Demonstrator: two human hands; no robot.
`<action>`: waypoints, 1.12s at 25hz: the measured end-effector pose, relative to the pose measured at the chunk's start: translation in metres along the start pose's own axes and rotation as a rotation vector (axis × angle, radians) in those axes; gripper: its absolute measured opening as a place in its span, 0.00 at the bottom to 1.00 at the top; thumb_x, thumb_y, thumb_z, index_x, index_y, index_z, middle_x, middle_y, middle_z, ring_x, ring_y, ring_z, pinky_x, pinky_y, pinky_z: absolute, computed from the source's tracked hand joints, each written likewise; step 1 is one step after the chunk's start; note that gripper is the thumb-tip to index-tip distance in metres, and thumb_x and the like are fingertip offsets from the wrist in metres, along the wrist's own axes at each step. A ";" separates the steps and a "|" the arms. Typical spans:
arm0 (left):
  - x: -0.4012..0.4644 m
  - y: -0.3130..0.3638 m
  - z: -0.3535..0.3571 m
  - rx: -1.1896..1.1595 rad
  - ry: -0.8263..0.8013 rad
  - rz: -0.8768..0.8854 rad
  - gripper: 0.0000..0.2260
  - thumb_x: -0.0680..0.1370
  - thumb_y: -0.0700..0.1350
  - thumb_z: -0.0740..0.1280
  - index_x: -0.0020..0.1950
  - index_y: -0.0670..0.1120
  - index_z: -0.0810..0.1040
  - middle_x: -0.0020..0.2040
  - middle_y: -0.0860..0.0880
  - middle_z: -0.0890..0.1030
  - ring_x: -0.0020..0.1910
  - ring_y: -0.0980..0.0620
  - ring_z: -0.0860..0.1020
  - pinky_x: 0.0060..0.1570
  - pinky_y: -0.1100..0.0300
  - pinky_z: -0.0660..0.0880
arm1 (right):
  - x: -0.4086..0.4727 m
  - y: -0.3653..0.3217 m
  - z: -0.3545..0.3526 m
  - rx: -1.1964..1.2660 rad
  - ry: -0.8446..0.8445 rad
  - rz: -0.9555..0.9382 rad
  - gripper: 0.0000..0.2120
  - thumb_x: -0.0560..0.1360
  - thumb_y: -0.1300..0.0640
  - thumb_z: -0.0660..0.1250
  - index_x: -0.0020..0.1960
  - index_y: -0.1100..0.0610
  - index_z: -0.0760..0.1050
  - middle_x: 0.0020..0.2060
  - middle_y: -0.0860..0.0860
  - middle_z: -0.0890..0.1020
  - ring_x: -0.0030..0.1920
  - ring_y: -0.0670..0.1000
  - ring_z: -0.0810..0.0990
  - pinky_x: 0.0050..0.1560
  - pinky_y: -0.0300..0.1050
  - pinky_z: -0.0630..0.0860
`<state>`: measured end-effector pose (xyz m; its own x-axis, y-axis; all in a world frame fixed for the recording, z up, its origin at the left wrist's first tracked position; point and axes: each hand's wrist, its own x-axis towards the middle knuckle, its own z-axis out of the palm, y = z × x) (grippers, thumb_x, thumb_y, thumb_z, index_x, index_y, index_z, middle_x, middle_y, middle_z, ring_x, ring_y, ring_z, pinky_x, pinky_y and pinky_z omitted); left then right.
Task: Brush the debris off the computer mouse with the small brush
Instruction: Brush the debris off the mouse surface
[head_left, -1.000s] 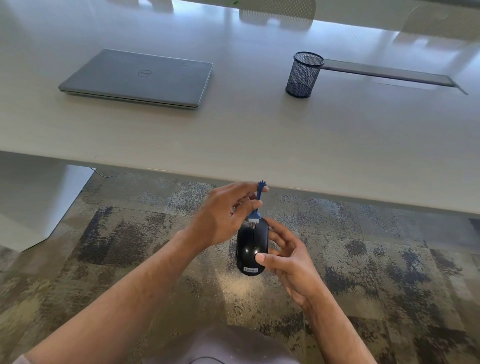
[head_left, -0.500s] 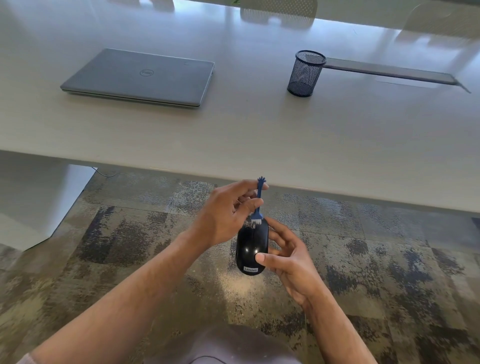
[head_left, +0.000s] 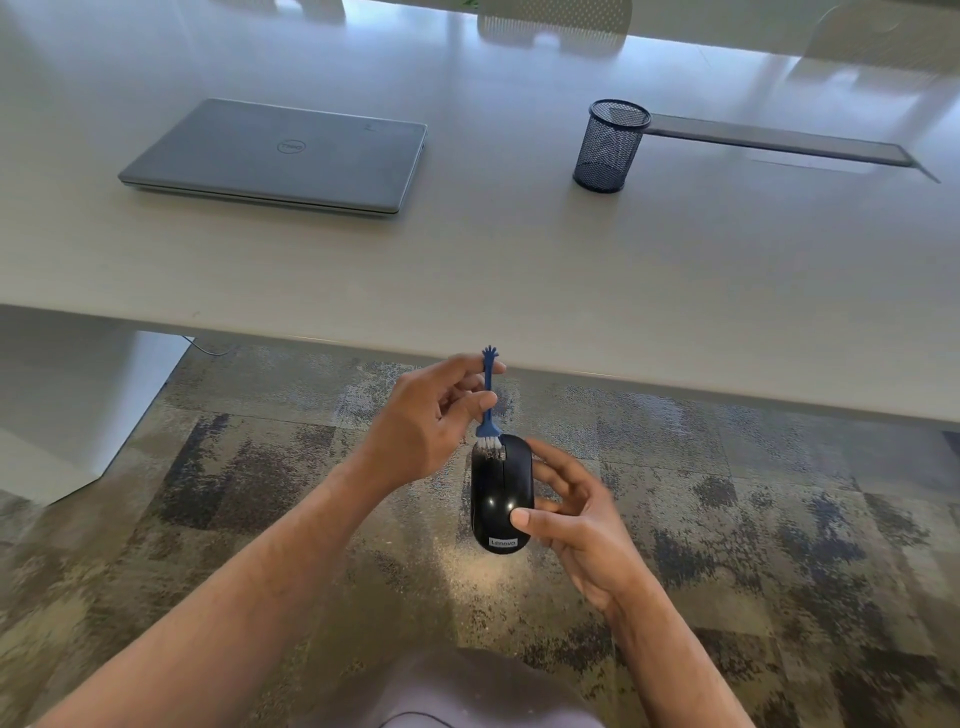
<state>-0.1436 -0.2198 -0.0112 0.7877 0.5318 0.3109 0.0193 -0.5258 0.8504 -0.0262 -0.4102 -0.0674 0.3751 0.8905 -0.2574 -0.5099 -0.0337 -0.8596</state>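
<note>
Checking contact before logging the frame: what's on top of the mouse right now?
The small brush, pinched by the left hand, has its bristles on the mouse front end. The right hand thumb rests near the back. The mouse underside is hidden.

Beyond and above your grip runs a pale table (head_left: 519, 270) catching window glare, with chairs (head_left: 556, 23) behind its far edge, and mottled grey-tan carpet (head_left: 779, 519) lies beneath your grip.
</note>
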 end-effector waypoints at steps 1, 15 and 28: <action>0.001 -0.001 -0.002 0.003 0.010 -0.008 0.16 0.80 0.46 0.69 0.62 0.66 0.75 0.42 0.51 0.81 0.37 0.39 0.81 0.36 0.42 0.80 | 0.000 -0.001 0.000 0.006 0.000 -0.003 0.37 0.61 0.68 0.81 0.67 0.51 0.78 0.64 0.55 0.82 0.53 0.62 0.86 0.49 0.54 0.83; 0.008 0.002 0.004 -0.005 0.034 -0.028 0.15 0.79 0.44 0.69 0.63 0.58 0.76 0.46 0.49 0.83 0.40 0.46 0.83 0.41 0.50 0.83 | 0.001 -0.002 0.002 0.012 0.044 -0.003 0.37 0.62 0.73 0.78 0.67 0.50 0.79 0.61 0.58 0.83 0.55 0.64 0.85 0.53 0.60 0.83; 0.003 0.014 0.013 -0.073 -0.046 0.082 0.14 0.80 0.43 0.70 0.63 0.56 0.77 0.45 0.53 0.83 0.43 0.54 0.84 0.45 0.61 0.82 | 0.004 -0.003 0.004 0.005 0.056 -0.001 0.40 0.62 0.72 0.78 0.70 0.49 0.77 0.61 0.58 0.83 0.58 0.66 0.84 0.58 0.67 0.80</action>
<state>-0.1330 -0.2345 -0.0041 0.8124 0.4568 0.3625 -0.0898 -0.5161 0.8518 -0.0260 -0.4044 -0.0638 0.4188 0.8635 -0.2810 -0.5130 -0.0304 -0.8579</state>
